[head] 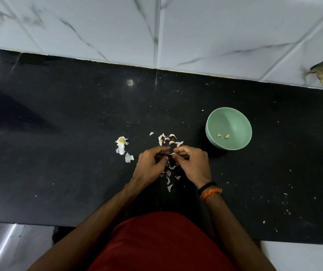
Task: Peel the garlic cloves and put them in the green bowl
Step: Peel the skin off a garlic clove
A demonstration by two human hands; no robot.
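Both hands meet over the black desk (pixel 58 153): the left hand (pixel 150 165) and right hand (pixel 193 164) pinch one garlic clove (pixel 172 153) between their fingertips. Unpeeled cloves (pixel 168 139) lie just beyond, papery skins (pixel 169 178) beneath the hands. The green bowl (pixel 235 118), to the right, holds two peeled cloves (pixel 222 136).

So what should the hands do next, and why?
Probably finish stripping the skin off the garlic clove pinched between the left hand and right hand, then drop it in the green bowl. Skin seems to cling to it, the bowl holds only two peeled cloves, and unpeeled cloves wait.
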